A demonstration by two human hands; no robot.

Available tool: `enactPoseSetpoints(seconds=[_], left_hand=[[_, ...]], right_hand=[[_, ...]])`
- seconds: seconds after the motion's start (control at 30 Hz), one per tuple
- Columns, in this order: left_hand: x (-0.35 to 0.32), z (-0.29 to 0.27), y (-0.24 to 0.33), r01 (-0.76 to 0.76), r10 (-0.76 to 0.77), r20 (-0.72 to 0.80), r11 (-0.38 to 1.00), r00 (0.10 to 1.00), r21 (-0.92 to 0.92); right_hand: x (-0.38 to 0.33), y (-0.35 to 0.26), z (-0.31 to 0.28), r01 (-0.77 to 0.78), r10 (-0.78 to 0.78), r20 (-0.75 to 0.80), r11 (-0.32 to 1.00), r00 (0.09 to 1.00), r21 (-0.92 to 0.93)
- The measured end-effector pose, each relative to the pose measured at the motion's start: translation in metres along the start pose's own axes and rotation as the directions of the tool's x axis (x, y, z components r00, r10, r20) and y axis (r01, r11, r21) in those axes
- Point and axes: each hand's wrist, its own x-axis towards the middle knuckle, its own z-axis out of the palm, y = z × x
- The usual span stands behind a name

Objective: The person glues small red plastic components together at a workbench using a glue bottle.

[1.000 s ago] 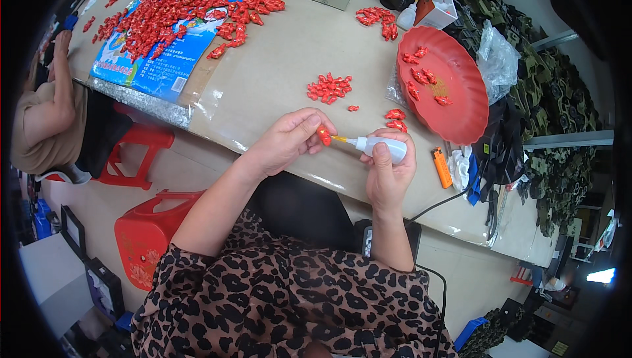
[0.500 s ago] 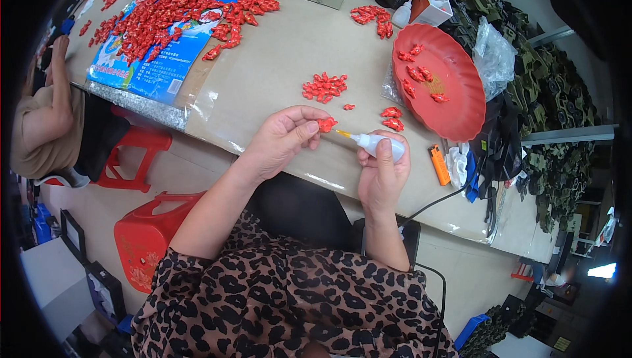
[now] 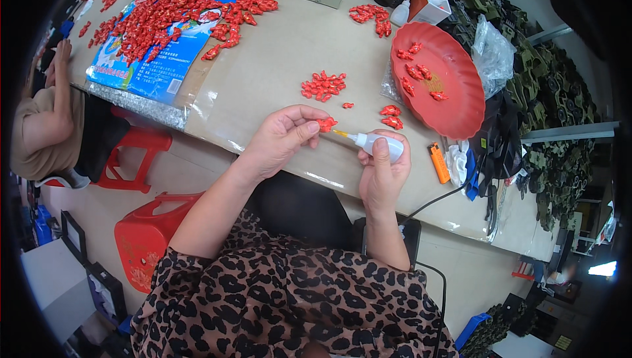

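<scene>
Beige covering runs the length of the long worktable (image 3: 263,88), which crosses the room at a slant. At its far left a co-worker in a tan top (image 3: 39,134) sits with one arm raised to the table edge, and a red plastic stool (image 3: 135,154) stands beside that person; a second red stool (image 3: 141,239) sits lower down, near the leopard-print sleeve of the person at work. On the table's left part a blue printed sheet (image 3: 141,75) lies flat under a big heap of small red plastic pieces (image 3: 184,15). Further along, a little cluster of the same red pieces (image 3: 322,86) rests on the bare covering.

Just below that cluster the left hand (image 3: 280,144) pinches one small red piece (image 3: 327,123) between thumb and fingertips, lifted slightly above the table. A thin yellow nozzle touches that piece; it belongs to a small white squeeze bottle (image 3: 378,146), which the right hand (image 3: 382,177) grips closed around its body, thumb on top.

To the right, two loose red pieces (image 3: 391,115) lie beside a round red tray (image 3: 454,94) holding a few more. An orange lighter (image 3: 438,162) lies near the table's front edge, with dark cables and camouflage-green toy vehicles (image 3: 559,127) beyond.
</scene>
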Motion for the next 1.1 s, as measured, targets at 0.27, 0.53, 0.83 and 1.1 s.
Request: enactPoseSetpoints(seconds=[0.27, 0.53, 0.83, 1.1], left_hand=[[0.000, -0.001, -0.001, -0.026, 0.026, -0.003, 0.999, 1.000, 0.024], [0.001, 0.002, -0.001, -0.046, 0.046, -0.019, 0.998, 0.999, -0.035], [-0.005, 0.013, -0.009, -0.088, 0.062, -0.113, 0.965, 0.992, -0.245], [-0.006, 0.011, -0.011, -0.087, 0.063, -0.110, 0.968, 0.992, -0.234]], right_hand=[[-0.001, 0.000, 0.000, 0.006, -0.006, 0.003, 1.000, 1.000, -0.029], [0.000, -0.003, 0.005, -0.018, 0.024, -0.038, 0.987, 0.999, 0.158], [-0.003, -0.002, 0.009, -0.032, 0.043, -0.069, 0.987, 0.997, 0.156], [-0.004, 0.002, 0.008, -0.038, 0.044, -0.059, 0.995, 0.997, 0.096]])
